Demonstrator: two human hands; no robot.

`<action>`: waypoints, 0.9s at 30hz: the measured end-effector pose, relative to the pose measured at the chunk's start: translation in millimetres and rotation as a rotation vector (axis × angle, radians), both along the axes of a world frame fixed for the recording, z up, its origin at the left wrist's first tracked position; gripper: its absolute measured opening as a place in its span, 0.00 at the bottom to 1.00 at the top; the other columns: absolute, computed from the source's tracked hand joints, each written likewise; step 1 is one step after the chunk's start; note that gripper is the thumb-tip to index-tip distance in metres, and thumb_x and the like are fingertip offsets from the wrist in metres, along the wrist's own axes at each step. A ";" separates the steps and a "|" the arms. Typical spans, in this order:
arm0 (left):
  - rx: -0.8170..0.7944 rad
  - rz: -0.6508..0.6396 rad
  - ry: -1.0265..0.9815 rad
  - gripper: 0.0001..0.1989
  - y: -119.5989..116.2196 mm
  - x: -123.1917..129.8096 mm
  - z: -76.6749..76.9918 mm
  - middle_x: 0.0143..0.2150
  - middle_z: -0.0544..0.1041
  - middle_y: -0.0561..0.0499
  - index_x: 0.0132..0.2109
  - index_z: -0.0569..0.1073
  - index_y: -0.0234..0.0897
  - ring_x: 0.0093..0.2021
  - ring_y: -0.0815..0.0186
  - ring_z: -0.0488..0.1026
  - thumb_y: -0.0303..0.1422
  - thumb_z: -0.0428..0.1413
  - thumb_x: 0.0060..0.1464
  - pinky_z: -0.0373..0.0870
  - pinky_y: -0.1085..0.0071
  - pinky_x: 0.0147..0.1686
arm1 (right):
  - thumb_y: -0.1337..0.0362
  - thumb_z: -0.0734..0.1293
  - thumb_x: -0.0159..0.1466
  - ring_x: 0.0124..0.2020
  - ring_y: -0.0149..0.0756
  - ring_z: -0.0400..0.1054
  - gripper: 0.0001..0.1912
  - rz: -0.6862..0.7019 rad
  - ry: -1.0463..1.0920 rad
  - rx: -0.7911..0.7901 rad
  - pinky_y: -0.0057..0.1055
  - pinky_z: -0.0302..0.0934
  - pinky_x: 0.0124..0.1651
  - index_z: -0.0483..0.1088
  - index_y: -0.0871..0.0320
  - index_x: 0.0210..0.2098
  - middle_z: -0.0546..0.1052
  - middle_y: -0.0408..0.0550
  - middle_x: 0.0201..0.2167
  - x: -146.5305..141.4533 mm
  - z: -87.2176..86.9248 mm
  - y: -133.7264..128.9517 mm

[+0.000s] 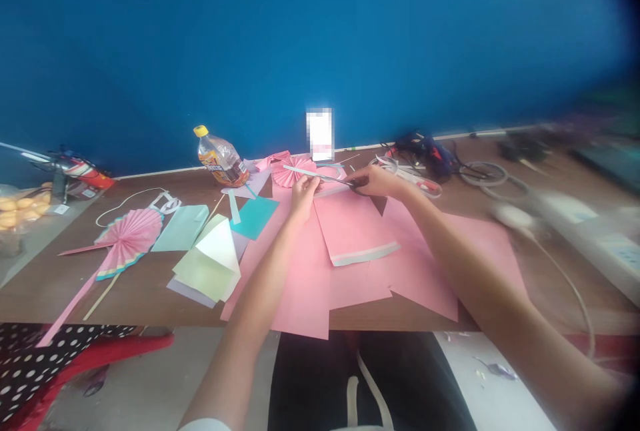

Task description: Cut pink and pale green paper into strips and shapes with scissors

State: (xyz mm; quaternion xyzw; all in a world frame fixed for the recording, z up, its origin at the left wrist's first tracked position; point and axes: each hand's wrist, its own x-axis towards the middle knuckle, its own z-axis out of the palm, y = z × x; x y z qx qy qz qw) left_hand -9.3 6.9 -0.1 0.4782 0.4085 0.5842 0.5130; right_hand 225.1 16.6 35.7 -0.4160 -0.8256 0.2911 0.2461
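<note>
Where the brown wood-look desk (145, 297) meets the person's lap: large flat pink paper sheets (300, 291) overlap one another, some jutting past the near edge.
Banded sheet: a smaller rectangular pink paper sheet (353, 221) lies on top of them, below the hands, with a pale band along its near edge.
Left of the pink: a pleated pink paper fan with a striped rim (131, 234), folded pale-green paper (203, 271) and a flat teal paper piece (256, 217).
Left hand (305, 191): closed in a pinch on a narrow pale paper strip (293, 169), raised above the sheets.
Right hand (377, 182): curled round what look like dark-handled metal scissors (357, 182), pointing toward the left hand; whether the blades are parted I cannot tell.
Step in hand: trimming the strip, by my judgement.
Next cut: would call for the strip held taut and the left fingers clear of the blades.
Behind the hands: a round pleated pink paper rosette (287, 176), with a yellow-capped clear plastic bottle (223, 161) to its left.
Backdrop: a plain blue wall (320, 37).
</note>
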 end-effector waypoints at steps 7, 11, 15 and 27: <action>-0.005 -0.015 0.011 0.13 -2.1 0.5 2.1 0.34 0.78 0.48 0.35 0.74 0.35 0.32 0.71 0.75 0.40 0.62 0.48 0.71 0.71 0.39 | 0.69 0.65 0.50 0.32 0.36 0.70 0.23 0.013 0.065 -0.051 0.27 0.63 0.35 0.78 0.58 0.46 0.80 0.46 0.34 -4.0 -0.8 -1.2; -0.008 -0.010 0.016 0.12 -3.4 1.6 3.6 0.34 0.78 0.48 0.35 0.74 0.35 0.32 0.70 0.74 0.40 0.62 0.48 0.71 0.71 0.39 | 0.68 0.66 0.50 0.32 0.36 0.70 0.23 0.013 0.082 -0.040 0.27 0.63 0.35 0.78 0.58 0.46 0.80 0.46 0.34 -4.1 -4.0 1.1; -0.003 -0.017 0.001 0.12 -4.3 2.3 4.8 0.33 0.78 0.48 0.34 0.74 0.35 0.31 0.70 0.74 0.39 0.62 0.48 0.70 0.70 0.38 | 0.68 0.65 0.50 0.32 0.35 0.70 0.23 0.031 0.097 -0.045 0.27 0.63 0.35 0.78 0.59 0.46 0.80 0.47 0.36 -3.2 -7.3 3.4; 0.056 0.043 0.036 0.10 7.8 1.9 -12.4 0.31 0.77 0.50 0.34 0.74 0.35 0.29 0.72 0.73 0.38 0.61 0.50 0.70 0.73 0.34 | 0.63 0.66 0.51 0.26 0.30 0.63 0.24 0.044 0.153 -0.085 0.26 0.58 0.30 0.77 0.64 0.46 0.76 0.46 0.28 -10.6 -11.9 3.9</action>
